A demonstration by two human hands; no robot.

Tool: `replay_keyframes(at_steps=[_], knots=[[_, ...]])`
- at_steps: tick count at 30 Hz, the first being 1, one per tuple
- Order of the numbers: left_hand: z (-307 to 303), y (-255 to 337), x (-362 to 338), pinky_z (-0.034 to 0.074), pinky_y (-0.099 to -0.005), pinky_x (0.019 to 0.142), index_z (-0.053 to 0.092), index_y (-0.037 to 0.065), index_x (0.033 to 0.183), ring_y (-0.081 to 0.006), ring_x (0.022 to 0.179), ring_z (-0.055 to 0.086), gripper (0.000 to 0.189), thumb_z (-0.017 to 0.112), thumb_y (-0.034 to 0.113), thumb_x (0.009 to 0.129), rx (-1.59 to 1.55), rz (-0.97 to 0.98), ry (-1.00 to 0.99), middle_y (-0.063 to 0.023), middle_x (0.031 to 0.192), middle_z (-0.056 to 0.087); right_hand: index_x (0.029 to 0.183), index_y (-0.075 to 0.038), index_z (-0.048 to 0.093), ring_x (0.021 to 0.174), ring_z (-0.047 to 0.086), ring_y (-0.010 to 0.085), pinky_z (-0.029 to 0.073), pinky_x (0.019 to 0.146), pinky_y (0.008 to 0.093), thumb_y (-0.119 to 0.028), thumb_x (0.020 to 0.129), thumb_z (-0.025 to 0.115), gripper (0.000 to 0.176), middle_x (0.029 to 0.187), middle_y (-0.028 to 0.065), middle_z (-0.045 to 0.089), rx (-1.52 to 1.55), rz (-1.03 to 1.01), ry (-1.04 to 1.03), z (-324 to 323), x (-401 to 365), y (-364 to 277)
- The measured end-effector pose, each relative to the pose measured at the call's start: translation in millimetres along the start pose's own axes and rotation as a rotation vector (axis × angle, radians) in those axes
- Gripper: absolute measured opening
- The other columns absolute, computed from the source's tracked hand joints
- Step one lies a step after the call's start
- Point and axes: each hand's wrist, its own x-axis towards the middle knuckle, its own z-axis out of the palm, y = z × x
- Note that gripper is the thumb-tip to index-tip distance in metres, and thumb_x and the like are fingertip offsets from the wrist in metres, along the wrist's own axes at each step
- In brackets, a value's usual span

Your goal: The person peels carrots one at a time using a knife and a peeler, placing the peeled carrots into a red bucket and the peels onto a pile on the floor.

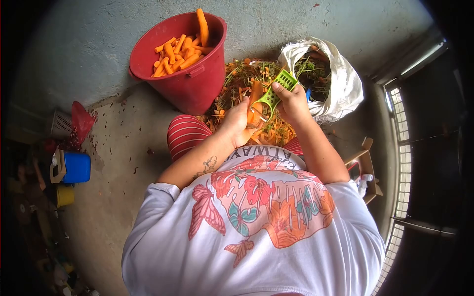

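Note:
My left hand (238, 121) is closed round the lower part of a carrot (256, 101), which points up and away from me. In my right hand (295, 102) is a green peeler (280, 89) with a slotted, holed body, my thumb pressed on it. The peeler's blade end lies right at the carrot's side. Below and behind both hands, a heap of orange peelings and green tops (242, 74) covers the floor. To the left of the heap stands a red bucket (207, 89) of peeled carrots (180, 52), one standing upright against its rim.
An open white sack (348, 86) holding carrots with green tops stands at the right by the wall (261, 24). A blue container (77, 166), a yellow one (64, 196) and a red bag (81, 121) are on the left. A cardboard box (366, 165) with a bottle sits at the right.

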Motion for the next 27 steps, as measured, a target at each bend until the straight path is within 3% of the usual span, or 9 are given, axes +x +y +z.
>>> replay_keyframes(at_steps=[3,5,7,12,15,17,20,27], knots=[[-1,-2,-9,0.047,-0.0291,0.064,0.056,0.009,0.115,-0.0143,0.075,0.057,0.038,0.037,0.039,0.099,0.054,0.011,-0.025,-0.0038,0.091,0.062,0.095,0.000,0.055,0.072,0.063,0.0173,0.054,0.063,0.0322,-0.006,0.088,0.060,0.010,0.083,0.0071,0.062,0.031,0.028,0.030,-18,17,-4],[1,-1,-17,0.046,-0.0280,0.062,0.057,0.009,0.114,-0.0141,0.073,0.057,0.038,0.038,0.039,0.099,0.082,0.028,-0.068,-0.0036,0.089,0.062,0.095,-0.001,0.056,0.076,0.063,0.0177,0.055,0.067,0.0329,-0.007,0.088,0.060,0.010,0.086,0.0065,0.061,0.048,0.044,0.045,-24,27,-9],[-8,-4,-13,0.045,-0.0281,0.061,0.058,0.010,0.113,-0.0140,0.073,0.057,0.038,0.038,0.040,0.098,0.100,-0.007,-0.116,-0.0033,0.088,0.062,0.090,-0.002,0.057,0.062,0.063,0.0146,0.051,0.044,0.0262,-0.013,0.088,0.062,0.012,0.078,0.0057,0.062,0.097,-0.039,0.033,-34,41,-2],[-11,8,-13,0.045,-0.0288,0.063,0.059,0.010,0.112,-0.0149,0.079,0.057,0.039,0.040,0.041,0.097,0.128,0.012,-0.113,-0.0032,0.089,0.062,0.092,0.001,0.059,0.065,0.064,0.0158,0.056,0.050,0.0288,-0.015,0.086,0.065,0.018,0.082,0.0077,0.064,0.019,-0.053,0.264,-49,55,-15],[-10,17,-11,0.047,-0.0309,0.068,0.058,0.010,0.113,-0.0164,0.082,0.057,0.039,0.042,0.042,0.096,0.042,-0.019,-0.102,-0.0045,0.095,0.062,0.093,0.001,0.060,0.063,0.064,0.0162,0.056,0.051,0.0289,-0.014,0.086,0.064,0.017,0.078,0.0081,0.063,-0.024,-0.134,0.297,-44,41,-25],[-13,13,2,0.048,-0.0327,0.073,0.057,0.010,0.114,-0.0175,0.084,0.057,0.039,0.044,0.042,0.096,-0.034,-0.017,-0.092,-0.0056,0.100,0.061,0.092,0.001,0.059,0.062,0.064,0.0159,0.054,0.049,0.0275,-0.015,0.087,0.063,0.017,0.077,0.0078,0.063,-0.089,-0.141,0.236,-34,24,-25],[-10,11,9,0.049,-0.0341,0.075,0.056,0.011,0.113,-0.0188,0.087,0.058,0.036,0.044,0.040,0.096,-0.142,-0.036,-0.017,-0.0072,0.106,0.060,0.090,-0.001,0.059,0.058,0.062,0.0135,0.048,0.044,0.0246,-0.016,0.088,0.062,0.015,0.075,0.0063,0.063,0.069,-0.059,0.102,-10,1,-9],[-2,7,5,0.049,-0.0318,0.071,0.054,0.011,0.115,-0.0194,0.087,0.058,0.036,0.036,0.037,0.098,-0.185,-0.078,-0.162,-0.0063,0.102,0.062,0.088,-0.001,0.062,0.055,0.059,0.0106,0.045,0.044,0.0222,-0.016,0.088,0.063,0.015,0.073,0.0043,0.063,-0.048,-0.018,-0.038,15,-18,-9]])
